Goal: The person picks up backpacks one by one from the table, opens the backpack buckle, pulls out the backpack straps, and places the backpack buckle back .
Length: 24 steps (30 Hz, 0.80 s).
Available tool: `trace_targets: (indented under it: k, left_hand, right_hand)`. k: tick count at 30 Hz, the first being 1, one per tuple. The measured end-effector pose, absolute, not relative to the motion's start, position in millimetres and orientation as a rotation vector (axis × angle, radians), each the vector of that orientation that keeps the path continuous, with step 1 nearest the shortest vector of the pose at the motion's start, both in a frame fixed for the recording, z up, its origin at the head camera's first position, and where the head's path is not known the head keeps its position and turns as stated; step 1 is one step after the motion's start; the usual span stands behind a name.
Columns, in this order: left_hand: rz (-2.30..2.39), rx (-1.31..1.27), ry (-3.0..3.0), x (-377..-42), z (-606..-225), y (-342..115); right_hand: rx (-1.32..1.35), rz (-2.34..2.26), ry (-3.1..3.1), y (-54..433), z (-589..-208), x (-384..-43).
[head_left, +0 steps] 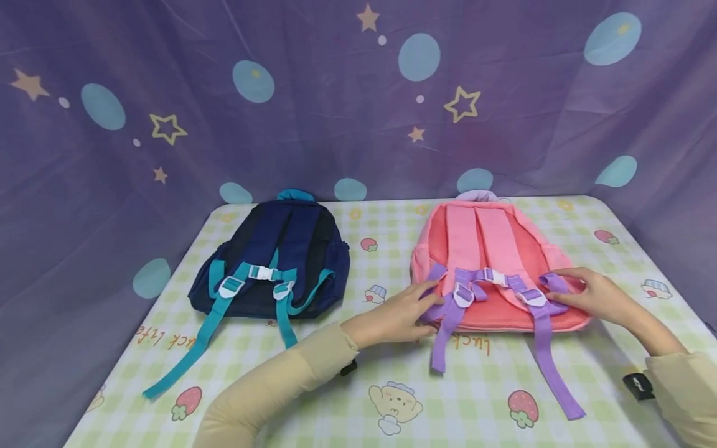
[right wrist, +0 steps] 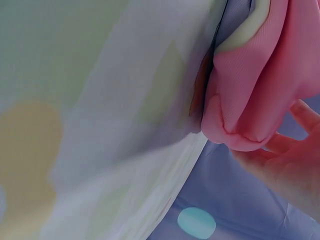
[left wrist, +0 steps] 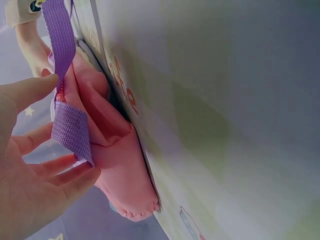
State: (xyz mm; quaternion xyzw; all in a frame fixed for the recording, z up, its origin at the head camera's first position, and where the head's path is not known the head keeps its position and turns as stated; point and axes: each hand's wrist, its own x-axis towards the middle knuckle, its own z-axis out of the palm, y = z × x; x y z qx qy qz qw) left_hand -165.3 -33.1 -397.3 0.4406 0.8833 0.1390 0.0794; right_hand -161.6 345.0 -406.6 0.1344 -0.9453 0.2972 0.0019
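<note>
A pink backpack lies with its shoulder straps up, purple webbing straps hanging from its lower end. A white buckle joins the webbing across the middle. At its lower left corner, my left hand touches the purple strap with thumb and fingers spread, only slightly bent. On the opposite side, my right hand rests at the lower right corner beside a loop of purple webbing. The right wrist view shows those fingers against the pink fabric, their tips partly hidden behind it.
To the left lies a dark blue backpack with teal straps trailing toward the front. Both bags are on a table covered with a green checked cloth. A purple curtain with stars and dots hangs behind.
</note>
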Motion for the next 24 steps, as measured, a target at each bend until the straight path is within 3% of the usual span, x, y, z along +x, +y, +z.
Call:
trace_targets:
  k: [24]
  left_hand:
    - [0.648,1.305,2.818,-153,-397,-91]
  right_hand:
    - [0.645,1.05,-2.87,290,-407,-172]
